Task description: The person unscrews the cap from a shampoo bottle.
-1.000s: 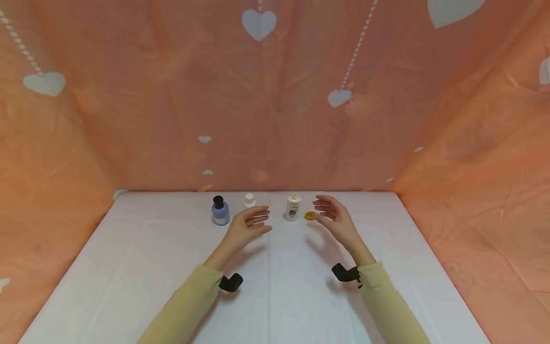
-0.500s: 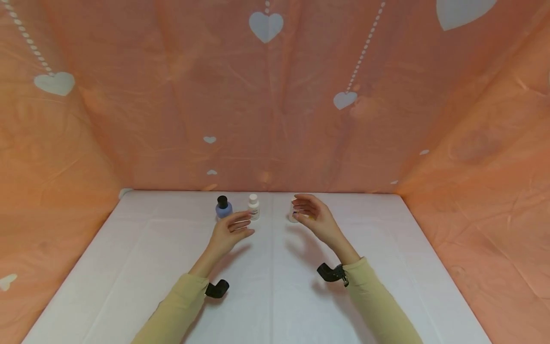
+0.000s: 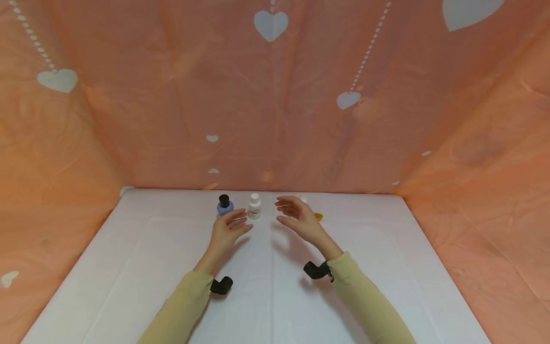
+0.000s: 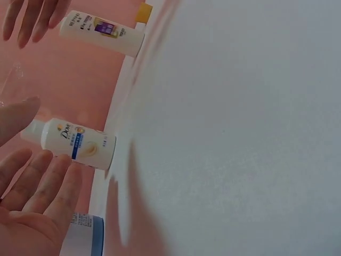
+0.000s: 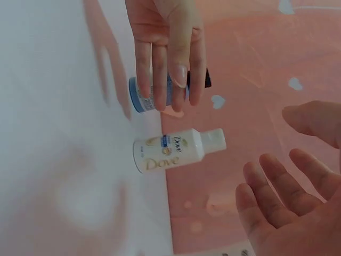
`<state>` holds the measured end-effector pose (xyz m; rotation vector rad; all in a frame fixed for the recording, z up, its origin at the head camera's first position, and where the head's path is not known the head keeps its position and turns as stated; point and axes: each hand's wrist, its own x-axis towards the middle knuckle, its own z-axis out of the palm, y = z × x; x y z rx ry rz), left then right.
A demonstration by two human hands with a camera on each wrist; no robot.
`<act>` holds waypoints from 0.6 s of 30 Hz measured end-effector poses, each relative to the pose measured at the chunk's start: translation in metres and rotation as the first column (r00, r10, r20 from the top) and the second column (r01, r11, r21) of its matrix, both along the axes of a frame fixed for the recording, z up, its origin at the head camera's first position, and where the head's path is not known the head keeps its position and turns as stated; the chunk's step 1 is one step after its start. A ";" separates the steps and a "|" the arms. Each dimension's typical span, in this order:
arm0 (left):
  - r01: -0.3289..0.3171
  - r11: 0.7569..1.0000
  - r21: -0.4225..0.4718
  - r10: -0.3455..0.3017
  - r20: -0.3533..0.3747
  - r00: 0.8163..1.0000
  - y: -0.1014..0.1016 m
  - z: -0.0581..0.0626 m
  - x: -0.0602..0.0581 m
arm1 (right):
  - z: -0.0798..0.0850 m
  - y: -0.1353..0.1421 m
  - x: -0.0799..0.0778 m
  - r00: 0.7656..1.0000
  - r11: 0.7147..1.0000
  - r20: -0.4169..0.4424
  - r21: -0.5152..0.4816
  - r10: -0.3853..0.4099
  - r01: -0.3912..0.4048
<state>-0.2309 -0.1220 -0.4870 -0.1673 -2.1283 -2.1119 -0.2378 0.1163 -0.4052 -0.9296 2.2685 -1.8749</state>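
Observation:
My left hand is held with fingers extended and nothing in its grasp, overlapping the blue bottle with a black cap. Just right of its fingertips a white Dove bottle stands upright on the table. My right hand reaches toward the Dove bottle from the other side, its fingers apart and holding nothing. Behind it a second white bottle, with a purple label in the left wrist view, is mostly hidden in the head view. A small yellow object shows right of that hand.
A white cloth covers the table. Along its back edge, close behind the bottles, hangs a pink-orange curtain with white hearts, which continues along both sides. Each wrist carries a black camera, such as the left wrist camera.
The right hand has moved left, from beside the yellow object across the purple-labelled bottle. My left hand has shifted left, uncovering the Dove bottle and overlapping the blue one. The bottles stay put.

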 end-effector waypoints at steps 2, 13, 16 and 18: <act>-0.005 1.000 0.000 0.005 0.018 1.000 0.002 -0.001 -0.002 | -0.002 -0.003 -0.002 1.000 1.000 0.007 0.009 0.000 0.000; -0.037 0.999 -0.036 0.039 0.047 0.998 0.007 -0.004 -0.011 | -0.019 -0.020 -0.017 0.999 0.999 -0.009 0.025 0.040 -0.039; -0.045 0.998 -0.043 0.047 0.054 0.997 0.009 -0.006 -0.014 | -0.024 -0.023 -0.021 0.999 0.998 0.001 0.023 0.053 -0.053; -0.051 0.998 -0.048 0.053 0.059 0.997 0.011 -0.007 -0.016 | -0.026 -0.024 -0.024 0.998 0.998 0.006 0.026 0.056 -0.056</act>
